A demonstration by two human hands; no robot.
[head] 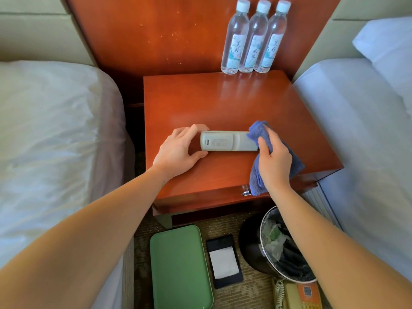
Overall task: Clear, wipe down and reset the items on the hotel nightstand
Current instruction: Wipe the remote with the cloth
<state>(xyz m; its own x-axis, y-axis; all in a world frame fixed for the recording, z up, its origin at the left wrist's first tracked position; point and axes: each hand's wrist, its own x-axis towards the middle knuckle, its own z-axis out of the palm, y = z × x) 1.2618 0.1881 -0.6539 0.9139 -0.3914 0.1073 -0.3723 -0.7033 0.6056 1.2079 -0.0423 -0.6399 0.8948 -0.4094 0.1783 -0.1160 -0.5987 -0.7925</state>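
A grey remote control (225, 141) lies face down, crosswise, just above the front part of the red-brown wooden nightstand (200, 101). My left hand (178, 150) grips its left end between thumb and fingers. My right hand (273, 161) holds a blue cloth (258, 130), which is pressed over the remote's right end and hangs past the nightstand's front edge. Three water bottles (254, 39) stand in a row at the back right of the nightstand.
Beds with white sheets flank the nightstand, one on the left (51, 141) and one on the right (361, 141). On the carpet below lie a green tray (178, 268), a black notepad holder (224, 262), a lined waste bin (283, 248) and a beige telephone (298, 295).
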